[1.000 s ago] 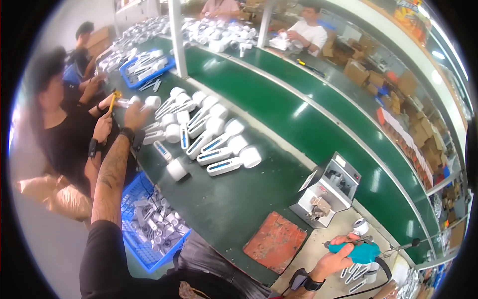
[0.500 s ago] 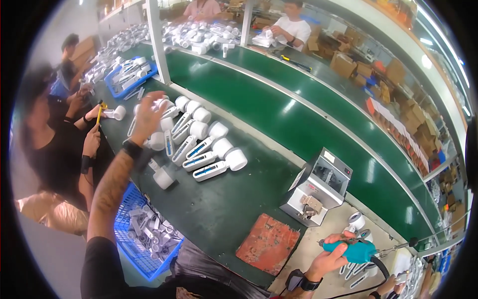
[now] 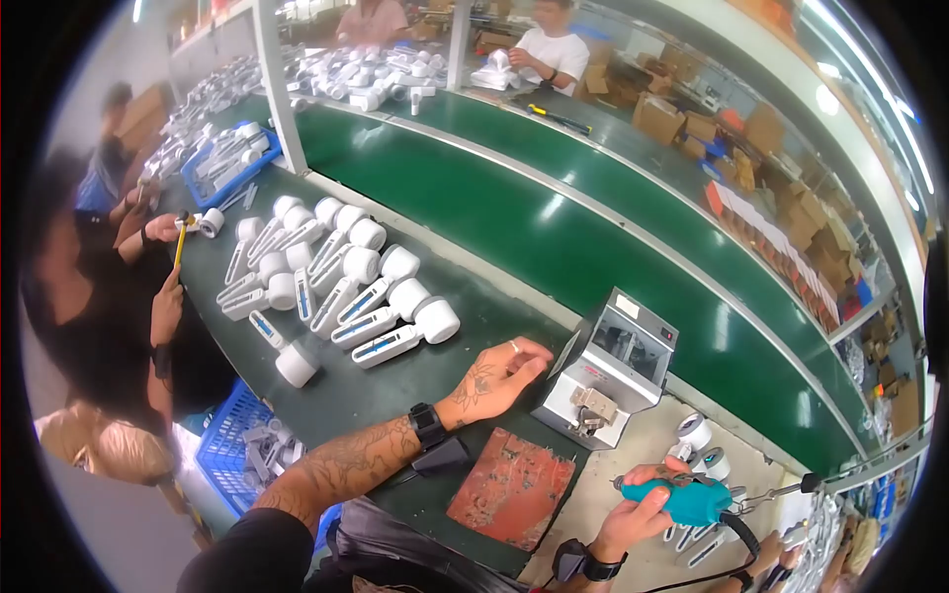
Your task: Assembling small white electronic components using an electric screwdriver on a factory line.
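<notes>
My left hand (image 3: 497, 382) is beside the left side of a grey box-shaped machine (image 3: 605, 371), its fingers curled and closed; whatever they may hold is hidden. In my right hand (image 3: 633, 519) is a teal electric screwdriver (image 3: 695, 501), with a cable and a hook attached at its rear. Several white units shaped like shower heads (image 3: 388, 343), with blue strips in their handles, lie in rows on the dark table to the left. A separate white unit (image 3: 295, 366) lies nearer to me. Further white units (image 3: 695, 432) lie beyond the screwdriver.
A worn red plate (image 3: 512, 486) lies before the machine. Blue baskets of parts stand below the table (image 3: 225, 445) and at the far left (image 3: 229, 163). A green conveyor (image 3: 514, 217) runs behind. To the left, a co-worker holds a yellow-handled hammer (image 3: 180, 242).
My left hand has moved from above the white units rightward to the machine's side. My right hand still holds the screwdriver. The whole view has shifted slightly.
</notes>
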Motion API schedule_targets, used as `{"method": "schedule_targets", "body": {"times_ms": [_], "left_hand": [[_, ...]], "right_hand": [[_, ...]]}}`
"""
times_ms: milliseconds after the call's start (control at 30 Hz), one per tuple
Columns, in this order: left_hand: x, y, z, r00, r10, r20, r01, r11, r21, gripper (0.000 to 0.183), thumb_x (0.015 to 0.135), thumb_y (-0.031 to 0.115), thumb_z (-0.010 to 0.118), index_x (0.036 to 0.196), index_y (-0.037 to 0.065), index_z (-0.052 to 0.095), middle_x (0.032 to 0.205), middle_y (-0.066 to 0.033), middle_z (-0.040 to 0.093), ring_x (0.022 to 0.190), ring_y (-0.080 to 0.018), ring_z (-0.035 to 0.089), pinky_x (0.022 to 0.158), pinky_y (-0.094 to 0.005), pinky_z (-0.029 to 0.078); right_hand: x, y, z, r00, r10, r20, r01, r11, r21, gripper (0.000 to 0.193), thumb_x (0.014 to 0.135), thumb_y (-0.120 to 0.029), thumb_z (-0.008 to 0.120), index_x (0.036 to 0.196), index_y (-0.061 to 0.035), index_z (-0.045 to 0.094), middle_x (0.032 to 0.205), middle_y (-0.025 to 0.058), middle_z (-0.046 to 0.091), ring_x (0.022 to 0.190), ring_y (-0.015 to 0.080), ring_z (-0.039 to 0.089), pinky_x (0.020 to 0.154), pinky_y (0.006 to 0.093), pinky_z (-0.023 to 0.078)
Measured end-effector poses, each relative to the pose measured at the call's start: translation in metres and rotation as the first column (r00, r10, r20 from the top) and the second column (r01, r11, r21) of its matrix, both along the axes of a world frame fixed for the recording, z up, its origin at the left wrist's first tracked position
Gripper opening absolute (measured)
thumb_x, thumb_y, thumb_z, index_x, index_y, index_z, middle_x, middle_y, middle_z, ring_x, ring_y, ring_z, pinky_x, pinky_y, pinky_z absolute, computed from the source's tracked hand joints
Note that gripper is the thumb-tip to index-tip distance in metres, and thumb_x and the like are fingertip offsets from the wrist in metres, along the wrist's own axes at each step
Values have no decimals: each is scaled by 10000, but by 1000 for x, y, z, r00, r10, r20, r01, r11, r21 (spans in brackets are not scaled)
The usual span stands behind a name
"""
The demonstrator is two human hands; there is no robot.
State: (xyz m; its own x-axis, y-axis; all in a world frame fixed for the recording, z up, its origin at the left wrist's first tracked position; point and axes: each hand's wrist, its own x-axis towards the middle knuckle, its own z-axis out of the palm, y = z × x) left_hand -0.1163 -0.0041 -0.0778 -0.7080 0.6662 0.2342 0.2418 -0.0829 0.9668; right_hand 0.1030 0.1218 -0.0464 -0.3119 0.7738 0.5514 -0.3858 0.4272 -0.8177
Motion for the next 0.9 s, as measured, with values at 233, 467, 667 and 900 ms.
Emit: {"method": "schedule_targets", "body": {"times_ms": [233, 467, 667, 900], "left_hand": [[-4, -1, -11, 1000, 7, -8, -8, 991, -131, 191, 1014, 164, 544, 1040, -1, 637, 873, -65, 687, 795, -124, 644, 753, -293, 517], [-6, -4, -20, 999, -34, 1, 34, 996, -79, 162, 1010, 111, 506, 1004, -1, 623, 859, -70, 666, 788, -128, 633, 754, -282, 509], [-2, -9, -8, 996, -19, 88, 14, 999, 51, 158, 1020, 96, 485, 1005, -5, 605, 834, -65, 623, 782, -112, 590, 762, -258, 495], [28, -2, 41, 978, 183, -104, -159, 966, 205, 65, 1001, 85, 570, 984, 22, 566, 858, -13, 592, 782, -75, 556, 726, -242, 480]], "right_hand": [[3, 3, -1, 999, -18, 39, 19, 1000, -11, 584, 979, -470, 574, 1227, 49, 473, 800, 72, 560, 684, 159, 538, 583, 280, 444], [2, -1, 3, 1000, -1, 30, 1, 1000, 4, 607, 977, -479, 574, 1231, 61, 461, 798, 74, 559, 688, 167, 545, 592, 289, 459], [7, -3, 4, 997, 19, 72, -18, 1000, -4, 559, 993, -430, 560, 1258, 53, 463, 820, 82, 584, 719, 160, 566, 615, 290, 474], [18, -10, 21, 981, 53, 187, -26, 989, -143, 522, 971, -339, 630, 1287, 62, 522, 880, 96, 654, 865, 189, 658, 705, 283, 512]]}}
